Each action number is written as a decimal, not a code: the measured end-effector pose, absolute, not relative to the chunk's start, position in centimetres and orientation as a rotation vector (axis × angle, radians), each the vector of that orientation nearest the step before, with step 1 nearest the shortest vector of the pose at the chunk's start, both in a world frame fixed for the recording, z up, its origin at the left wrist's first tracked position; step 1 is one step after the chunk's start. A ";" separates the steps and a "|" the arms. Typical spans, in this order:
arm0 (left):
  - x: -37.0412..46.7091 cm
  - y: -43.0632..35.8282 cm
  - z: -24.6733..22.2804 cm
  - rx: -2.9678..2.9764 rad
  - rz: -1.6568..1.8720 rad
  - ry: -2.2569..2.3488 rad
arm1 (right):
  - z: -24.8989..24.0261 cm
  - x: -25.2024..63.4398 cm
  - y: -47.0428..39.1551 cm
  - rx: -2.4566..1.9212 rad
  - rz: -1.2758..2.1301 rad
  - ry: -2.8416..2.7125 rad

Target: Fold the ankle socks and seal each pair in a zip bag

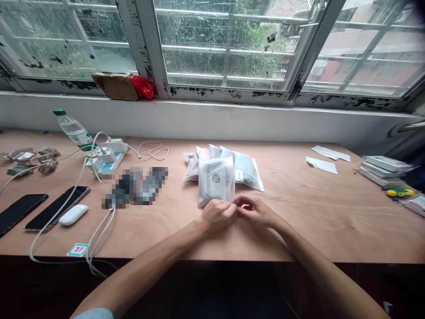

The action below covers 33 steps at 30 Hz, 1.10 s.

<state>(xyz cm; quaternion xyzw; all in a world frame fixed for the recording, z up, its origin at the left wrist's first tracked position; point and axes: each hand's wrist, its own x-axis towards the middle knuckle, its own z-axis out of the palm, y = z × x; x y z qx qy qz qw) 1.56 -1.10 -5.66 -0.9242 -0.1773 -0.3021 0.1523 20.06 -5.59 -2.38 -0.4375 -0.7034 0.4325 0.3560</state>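
While left hand [217, 212] grasps ROCKBROS bag [216, 180]; right hand [258, 212] pinches edge; packets [245, 166] behind

Daylight through window [219, 48], deep shadow beneath table [332, 217]; pixelated patch [123, 189] at left, darkened upper-right corner

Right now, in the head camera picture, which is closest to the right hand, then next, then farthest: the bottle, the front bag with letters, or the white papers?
1. Front bag: right beside the right hand, on its left.
2. White papers: off to the right, farther back.
3. Bottle: farthest, way over on the left.
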 end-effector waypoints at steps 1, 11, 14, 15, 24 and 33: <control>1.5 -1.0 -5.7 -2.660 -0.853 -0.496 | -2.4 20.1 -5.5 -1.130 1.106 -1.819; 1.4 -1.1 -5.5 -2.740 -0.582 -0.459 | -2.4 19.5 -4.9 -1.163 1.211 -1.593; 1.5 -1.3 -5.6 -2.731 -0.577 -0.426 | -1.9 19.2 -4.1 -1.184 1.146 -1.482; 1.6 -1.3 -5.6 -2.728 -0.579 -0.420 | -1.7 19.1 -3.5 -1.186 1.125 -1.438; 1.7 -1.8 -5.3 -2.759 -0.572 -0.421 | -1.3 19.1 2.3 -1.206 0.961 -1.259; 2.0 -2.6 -5.4 -2.777 -0.653 -0.341 | 0.1 19.5 6.3 -1.252 0.750 -1.114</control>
